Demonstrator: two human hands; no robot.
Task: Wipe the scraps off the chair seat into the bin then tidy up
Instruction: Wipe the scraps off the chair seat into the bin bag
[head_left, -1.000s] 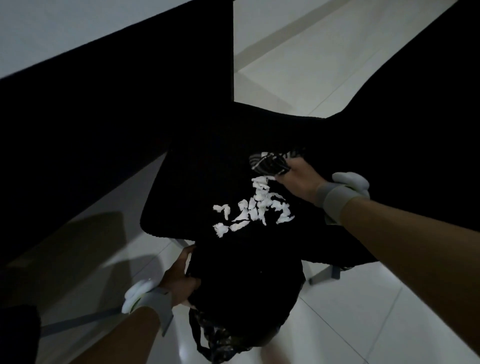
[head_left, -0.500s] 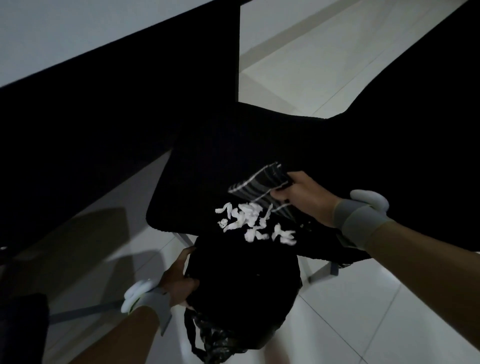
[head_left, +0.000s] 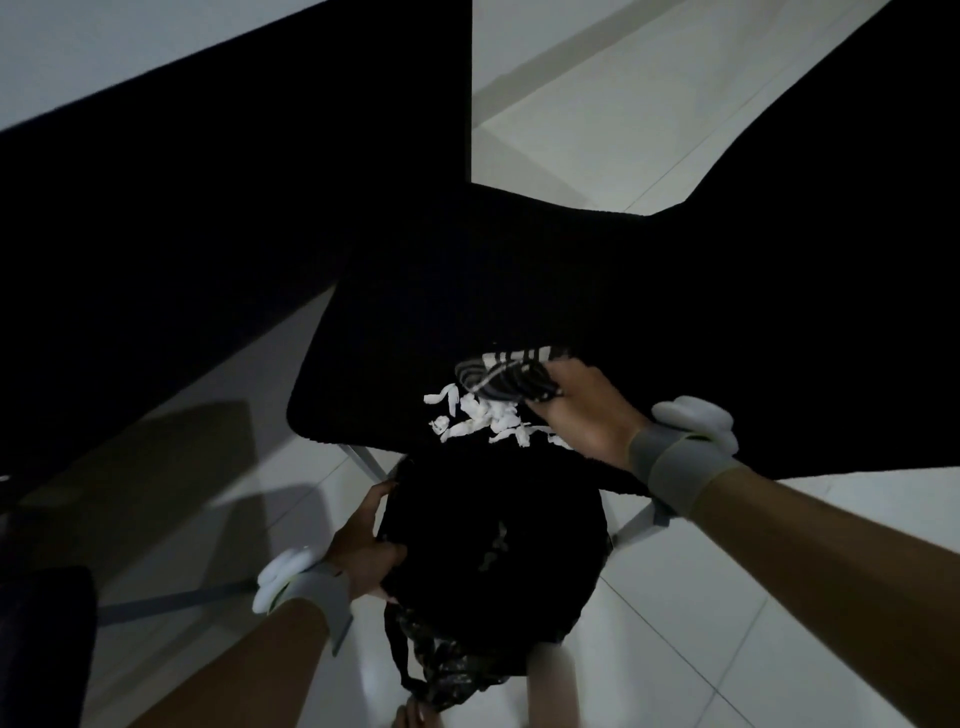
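The black chair seat (head_left: 395, 332) fills the middle of the view. A heap of white paper scraps (head_left: 480, 423) lies bunched at its near edge. My right hand (head_left: 582, 410) grips a dark striped cloth (head_left: 511, 376) pressed on the seat just behind the scraps. Directly below that edge stands a black bin (head_left: 498, 540) lined with a black bag, its mouth dark inside. My left hand (head_left: 363, 545) clasps the bin's left rim and holds it against the seat edge.
A dark desk or panel (head_left: 182, 208) rises on the left. The chair's black backrest (head_left: 805, 234) stands on the right. Grey chair legs (head_left: 641, 522) reach down to the white tiled floor (head_left: 701, 623). My foot (head_left: 415, 717) shows at the bottom edge.
My right hand has dragged the cloth toward me, pushing the scraps from mid-seat into a tight heap at the near edge above the bin. My left hand has kept its hold on the bin.
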